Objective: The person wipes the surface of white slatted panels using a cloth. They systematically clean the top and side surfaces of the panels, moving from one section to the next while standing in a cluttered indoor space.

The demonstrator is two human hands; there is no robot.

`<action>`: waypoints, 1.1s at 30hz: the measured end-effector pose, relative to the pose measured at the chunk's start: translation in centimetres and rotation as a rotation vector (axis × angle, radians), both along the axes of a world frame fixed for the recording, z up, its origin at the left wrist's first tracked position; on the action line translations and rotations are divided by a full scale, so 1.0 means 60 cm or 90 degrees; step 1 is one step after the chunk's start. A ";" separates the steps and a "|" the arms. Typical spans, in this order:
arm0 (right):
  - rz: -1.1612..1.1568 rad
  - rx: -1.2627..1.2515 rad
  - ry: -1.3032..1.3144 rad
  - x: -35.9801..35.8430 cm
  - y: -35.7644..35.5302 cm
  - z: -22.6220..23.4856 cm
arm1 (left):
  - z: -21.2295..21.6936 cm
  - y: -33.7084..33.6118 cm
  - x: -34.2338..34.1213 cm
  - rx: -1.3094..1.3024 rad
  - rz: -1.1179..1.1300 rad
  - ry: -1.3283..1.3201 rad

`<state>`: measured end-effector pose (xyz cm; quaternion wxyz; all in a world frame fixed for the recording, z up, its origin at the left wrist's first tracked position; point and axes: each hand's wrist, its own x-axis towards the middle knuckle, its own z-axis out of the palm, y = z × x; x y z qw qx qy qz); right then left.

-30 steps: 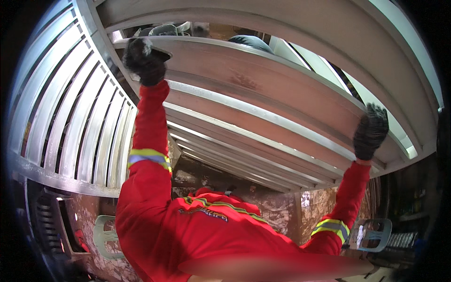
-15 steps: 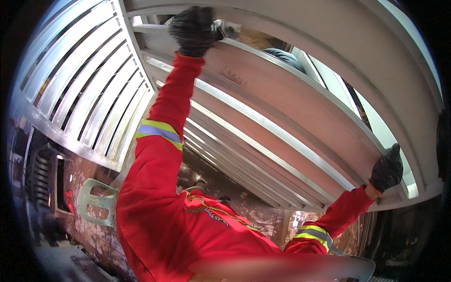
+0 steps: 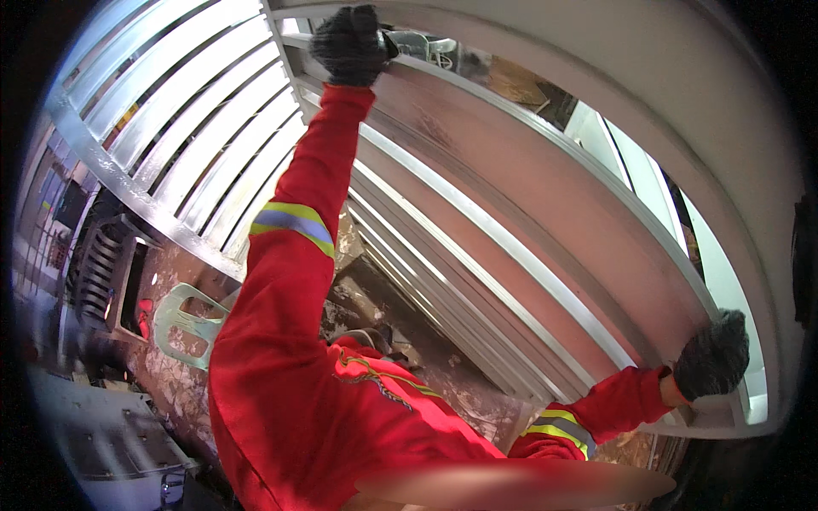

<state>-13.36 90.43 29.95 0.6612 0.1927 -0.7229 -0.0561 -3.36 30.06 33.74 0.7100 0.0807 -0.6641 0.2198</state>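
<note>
- Metal frame section, long, pale and silvery, runs on a slant from the top middle down to the lower right, held up overhead among other rails
- Left hand in a dark knitted glove sits at the top end of that frame section, fingers curled over its upper edge, clenched on the metal
- Right hand, gloved the same way, is at the lower right end of the same section, wrapped over its edge and gripping it
- Both arms wear red sleeves with a yellow and grey reflective band, the left arm stretched straight up, the right reaching out to the side
- Barred metal panel with many parallel slats fans out to the left of the left arm, its bars bent by the lens
- More parallel rails lie stacked just under the held section, between the two arms
- Down below, a pale green plastic chair stands on a rough, stained floor
- Dark slatted crate-like object sits near the chair at the left edge
</note>
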 end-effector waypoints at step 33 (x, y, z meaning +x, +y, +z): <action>-0.186 0.061 -0.049 0.011 0.007 -0.006 | 0.003 0.094 -0.042 -0.032 -0.094 0.108</action>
